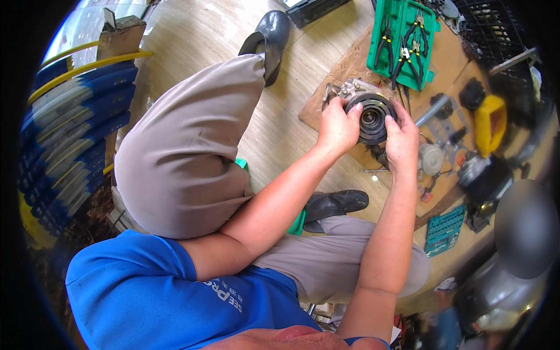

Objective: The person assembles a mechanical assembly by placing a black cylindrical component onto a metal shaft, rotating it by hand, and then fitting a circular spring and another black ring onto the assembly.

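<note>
Fingers of the left hand (340,128) and right hand (402,139) are clamped on opposite sides of the black grooved pulley (371,129), thumbs pressed on its near face, the other fingertips partly out of sight around the rim. Below spreads a brown cardboard sheet (353,69), with an open green plier case (398,17) on it beyond the hands. Next in size comes a grey metal casting (357,87), just behind the pulley; whether the two are joined or merely touching cannot be told from this angle. The pulley itself looks stiff and dense, probably heavy for its size and hard to dent, though any oil on its stepped rings would make it slippery. Its outer rim seems the best hold, hands opposed to balance the weight. Smallest is the metal hub (369,117) in the middle, likely a poor place to grip.
</note>
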Tool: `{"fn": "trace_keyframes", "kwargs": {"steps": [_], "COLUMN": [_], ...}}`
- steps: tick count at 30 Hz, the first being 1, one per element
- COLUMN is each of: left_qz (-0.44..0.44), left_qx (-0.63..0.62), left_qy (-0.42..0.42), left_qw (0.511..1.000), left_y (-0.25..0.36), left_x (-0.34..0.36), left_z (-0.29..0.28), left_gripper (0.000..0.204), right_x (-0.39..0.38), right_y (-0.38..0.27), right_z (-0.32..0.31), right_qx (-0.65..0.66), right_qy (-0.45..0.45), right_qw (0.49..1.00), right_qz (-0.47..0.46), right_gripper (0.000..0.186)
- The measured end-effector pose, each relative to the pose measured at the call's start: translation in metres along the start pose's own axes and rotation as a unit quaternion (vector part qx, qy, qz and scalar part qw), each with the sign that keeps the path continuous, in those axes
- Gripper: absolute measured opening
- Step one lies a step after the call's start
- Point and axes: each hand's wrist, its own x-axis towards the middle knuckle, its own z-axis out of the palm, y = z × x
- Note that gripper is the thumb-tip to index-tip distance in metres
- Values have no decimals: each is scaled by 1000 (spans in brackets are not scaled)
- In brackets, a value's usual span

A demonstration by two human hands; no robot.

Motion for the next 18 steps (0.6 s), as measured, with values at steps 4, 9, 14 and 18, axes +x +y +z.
{"fn": "trace_keyframes", "kwargs": {"steps": [4, 9, 14, 18], "left_qz": [52, 78, 80, 114], "left_qx": [14, 34, 32, 33], "left_qy": [14, -26, -20, -14], "left_qw": [998, 996, 996, 993], "left_y": [-4, -2, -3, -11], "left_x": [2, 6, 4, 8], "left_z": [5, -3, 1, 0], "left_gripper": [39, 41, 41, 40], "right_x": [1, 5, -4, -1], "right_y": [11, 26, 17, 20], "right_z": [2, 14, 28, 33], "right_qx": [38, 10, -109, -146], "right_qy": [28, 66, 139, 161], "right_qw": [999, 998, 984, 973], "right_qz": [4, 14, -39, -79], "right_gripper": [38, 39, 35, 34]}}
